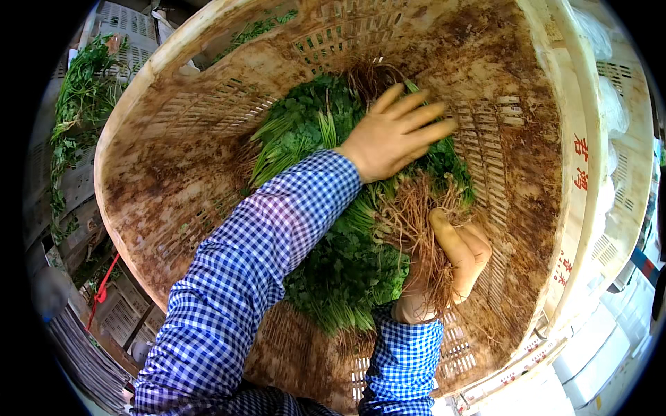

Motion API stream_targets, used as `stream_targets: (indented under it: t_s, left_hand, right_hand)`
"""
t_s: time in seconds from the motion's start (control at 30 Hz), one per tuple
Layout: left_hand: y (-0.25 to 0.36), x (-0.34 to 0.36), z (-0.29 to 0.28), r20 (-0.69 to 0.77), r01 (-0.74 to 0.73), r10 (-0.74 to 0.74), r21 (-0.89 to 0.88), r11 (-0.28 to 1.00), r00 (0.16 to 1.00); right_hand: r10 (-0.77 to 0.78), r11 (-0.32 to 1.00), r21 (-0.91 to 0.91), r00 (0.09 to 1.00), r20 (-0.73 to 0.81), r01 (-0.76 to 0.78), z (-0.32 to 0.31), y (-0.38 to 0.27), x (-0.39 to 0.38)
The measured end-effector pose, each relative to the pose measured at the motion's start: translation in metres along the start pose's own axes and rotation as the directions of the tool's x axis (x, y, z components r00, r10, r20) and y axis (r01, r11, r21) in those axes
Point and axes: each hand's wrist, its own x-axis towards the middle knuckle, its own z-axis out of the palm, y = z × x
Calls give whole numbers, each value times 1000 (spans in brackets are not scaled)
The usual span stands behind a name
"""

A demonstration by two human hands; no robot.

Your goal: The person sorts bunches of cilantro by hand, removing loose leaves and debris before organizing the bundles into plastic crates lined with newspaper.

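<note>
My left hand (399, 133) reaches across the deep basket with its fingers stretched and spread, slightly blurred. It is over the far side of a heap of coriander (302, 114). Lower right, my right hand (463, 256) is curled at the root end of a coriander bunch (420, 215). Brown, stringy roots hang over the palm and wrist and partly hide the grip. Another leafy bunch (347, 270) lies between my forearms, its pale stems and roots toward me. Both forearms wear blue-and-white checked sleeves.
The big pale plastic basket (149, 159) has slotted walls smeared with brown soil and surrounds both hands. Another pale basket rim (590, 139) stands close at the right. Loose greens (87, 90) lie outside at the left, near a red strap (103, 291).
</note>
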Motion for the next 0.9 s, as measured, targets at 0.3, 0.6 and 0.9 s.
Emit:
stream_targets:
  t_s: [0.3,0.6,0.9]
  left_hand:
    - [-20,-9,28,370,115,-178,186,976,912]
    - [-17,-2,30,417,88,-195,260,961,888]
    - [-10,-2,26,489,90,-239,308,947,839]
  right_hand:
    - [73,995,83,961,-268,-52,8,-9,5]
    - [-48,870,494,997,62,11,-81,14,-27]
    - [33,938,341,994,104,-67,-213,-43,-68]
